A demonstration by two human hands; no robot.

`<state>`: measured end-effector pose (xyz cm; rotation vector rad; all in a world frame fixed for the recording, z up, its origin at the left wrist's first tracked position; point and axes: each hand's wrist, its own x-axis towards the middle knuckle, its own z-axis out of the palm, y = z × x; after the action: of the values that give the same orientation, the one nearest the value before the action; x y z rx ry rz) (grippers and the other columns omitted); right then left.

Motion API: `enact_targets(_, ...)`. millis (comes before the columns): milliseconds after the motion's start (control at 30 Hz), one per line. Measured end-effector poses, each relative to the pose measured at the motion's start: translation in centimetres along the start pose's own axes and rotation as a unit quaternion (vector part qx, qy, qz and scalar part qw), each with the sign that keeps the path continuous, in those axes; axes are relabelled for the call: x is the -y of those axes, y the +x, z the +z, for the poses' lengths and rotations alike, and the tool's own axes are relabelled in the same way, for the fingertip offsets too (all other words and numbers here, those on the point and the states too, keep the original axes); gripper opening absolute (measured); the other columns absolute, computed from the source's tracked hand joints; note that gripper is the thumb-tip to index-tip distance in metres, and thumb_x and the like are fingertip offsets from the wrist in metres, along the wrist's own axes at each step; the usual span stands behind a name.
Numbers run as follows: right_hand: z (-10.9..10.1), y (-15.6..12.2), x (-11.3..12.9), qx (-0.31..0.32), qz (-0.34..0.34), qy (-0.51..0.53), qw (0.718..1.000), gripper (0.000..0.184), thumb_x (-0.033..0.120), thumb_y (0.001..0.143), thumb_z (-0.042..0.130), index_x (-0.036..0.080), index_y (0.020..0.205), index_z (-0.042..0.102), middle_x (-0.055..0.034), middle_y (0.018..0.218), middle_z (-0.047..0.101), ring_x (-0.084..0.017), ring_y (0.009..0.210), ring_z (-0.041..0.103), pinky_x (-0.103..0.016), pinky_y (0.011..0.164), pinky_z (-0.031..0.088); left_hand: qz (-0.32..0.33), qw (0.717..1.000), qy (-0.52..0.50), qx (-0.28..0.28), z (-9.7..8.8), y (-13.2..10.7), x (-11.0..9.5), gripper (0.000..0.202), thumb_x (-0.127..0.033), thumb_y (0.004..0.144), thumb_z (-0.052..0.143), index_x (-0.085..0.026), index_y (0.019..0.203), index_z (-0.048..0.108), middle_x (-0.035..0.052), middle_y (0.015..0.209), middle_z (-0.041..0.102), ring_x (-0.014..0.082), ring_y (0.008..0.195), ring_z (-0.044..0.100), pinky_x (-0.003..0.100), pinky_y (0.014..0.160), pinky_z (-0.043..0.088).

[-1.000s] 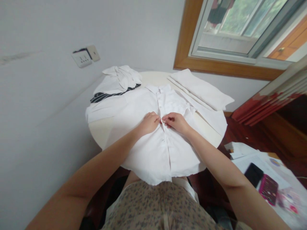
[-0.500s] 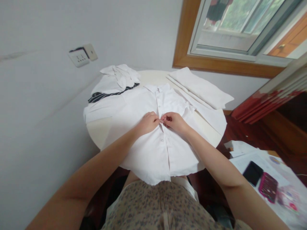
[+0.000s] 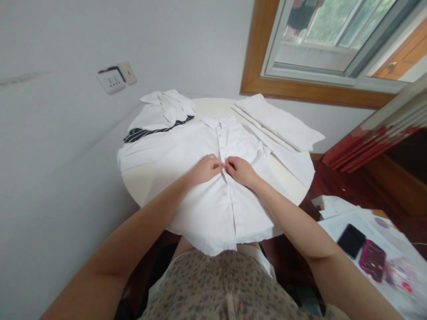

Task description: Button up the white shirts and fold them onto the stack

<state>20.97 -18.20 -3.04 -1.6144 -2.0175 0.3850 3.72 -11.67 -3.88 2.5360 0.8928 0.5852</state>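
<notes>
A white button-up shirt [image 3: 203,209] lies spread front up over the round table [image 3: 136,180], collar at the far side, hem hanging over the near edge. At the middle of its button placket my left hand [image 3: 207,170] pinches the fabric between thumb and fingers. My right hand [image 3: 240,170] meets it there, fingertips closed on the placket's other edge. The button between the fingertips is hidden. Several small buttons show above and below the hands, and the placket's lower part hangs slightly parted.
Crumpled white clothing with a dark striped piece [image 3: 160,113] sits at the table's far left. Folded white cloth [image 3: 278,122] lies far right. At lower right, a side table [image 3: 412,266] holds papers, a black phone [image 3: 352,241] and a pink-edged case [image 3: 372,261]. A wall [image 3: 66,133] borders the left.
Both hands stay at the same spot on the placket. The right fingers have curled in a little closer to the left fingertips; the shirt has barely shifted.
</notes>
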Motion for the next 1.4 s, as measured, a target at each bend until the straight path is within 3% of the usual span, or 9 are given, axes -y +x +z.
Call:
enact_targets(333,0.5,0.2,-0.4,0.009,0.017,-0.022,1.0,0.028,0.031,0.097,0.048,0.019,0.077,0.065,-0.0044,0.077,0.067,-0.016,0.071,0.055,-0.026,0.063,0.031,-0.006,0.998,0.063,-0.002,-0.7,-0.3,0.2,0.018,-0.033,0.08,0.057,-0.022,0.076,0.071,0.0028,0.081,0.068,0.0188,0.084,0.061,0.03,0.079,0.047)
enact_targets(467,0.6,0.2,-1.1,-0.005,0.042,0.079,0.996,0.032,0.033,0.098,0.045,0.018,0.077,0.066,-0.001,0.068,0.064,-0.013,0.062,0.053,-0.024,0.062,0.034,-0.034,0.999,0.024,0.004,-0.8,0.1,0.7,0.018,-0.031,0.08,0.055,-0.021,0.077,0.069,0.0025,0.081,0.069,0.0173,0.079,0.062,0.027,0.073,0.048)
enact_targets(567,-0.4,0.3,-1.9,-0.027,0.076,0.135,0.988,0.031,0.03,0.098,0.041,0.016,0.096,0.068,-0.0011,0.072,0.067,-0.012,0.058,0.055,-0.023,0.065,0.041,-0.057,0.998,-0.005,-0.003,-1.4,-0.1,0.3,0.021,-0.03,0.084,0.051,-0.019,0.081,0.068,0.0041,0.081,0.068,0.0166,0.074,0.062,0.027,0.071,0.049)
enact_targets(700,-2.4,-0.1,-2.7,-0.07,0.029,-0.022,0.997,0.031,0.026,0.096,0.044,0.014,0.112,0.069,-0.0122,0.109,0.07,-0.021,0.099,0.063,-0.033,0.094,0.044,-0.026,0.997,0.07,-0.038,-2.3,-2.0,-1.0,0.025,-0.031,0.089,0.049,-0.018,0.096,0.069,0.0088,0.096,0.068,0.0212,0.093,0.062,0.035,0.09,0.049)
enact_targets(800,-2.9,-0.9,-2.9,-0.008,0.022,-0.144,0.989,0.046,0.044,0.096,0.05,0.021,0.135,0.059,-0.0144,0.146,0.051,-0.033,0.137,0.04,-0.051,0.112,0.029,-0.017,0.987,0.149,-0.052,-1.9,-3.7,-1.4,0.035,-0.036,0.091,0.051,-0.022,0.121,0.064,0.0117,0.128,0.062,0.0284,0.125,0.051,0.047,0.109,0.036)
enact_targets(900,-2.4,-1.8,-3.1,0.065,0.07,-0.192,0.977,0.067,0.066,0.095,0.039,0.029,0.151,0.039,-0.0102,0.162,0.025,-0.039,0.148,0.018,-0.065,0.114,0.016,-0.063,0.98,0.187,-0.026,-1.0,-4.7,-1.0,0.047,-0.045,0.096,0.044,-0.029,0.139,0.052,0.0091,0.153,0.043,0.0337,0.143,0.032,0.059,0.116,0.02)
enact_targets(1000,-2.0,-2.5,-3.6,0.077,0.075,-0.21,0.972,0.07,0.067,0.097,0.028,0.028,0.155,0.032,-0.0086,0.164,0.019,-0.035,0.151,0.014,-0.064,0.117,0.01,-0.085,0.977,0.192,0.024,-0.6,-5.0,-0.2,0.052,-0.05,0.098,0.036,-0.031,0.146,0.045,0.0073,0.158,0.036,0.0342,0.147,0.025,0.063,0.117,0.013)
enact_targets(1233,-2.0,-2.8,-5.4,-0.007,0.047,-0.23,0.972,0.059,0.053,0.1,0.037,0.018,0.146,0.048,-0.0141,0.155,0.04,-0.03,0.144,0.033,-0.049,0.117,0.024,-0.045,0.973,0.218,0.054,-2.0,-5.4,0.4,0.052,-0.051,0.1,0.031,-0.031,0.147,0.044,0.0049,0.159,0.034,0.0262,0.148,0.028,0.053,0.119,0.019)
enact_targets(1400,-3.2,-3.6,-3.9,-0.072,0.022,-0.193,0.978,0.034,0.03,0.094,0.051,0.014,0.118,0.069,-0.0151,0.134,0.061,-0.027,0.127,0.052,-0.041,0.109,0.038,-0.011,0.973,0.229,0.04,-2.2,-6.7,-2.8,0.043,-0.027,0.099,0.034,-0.025,0.132,0.061,0.0062,0.143,0.057,0.0225,0.133,0.05,0.043,0.112,0.037)
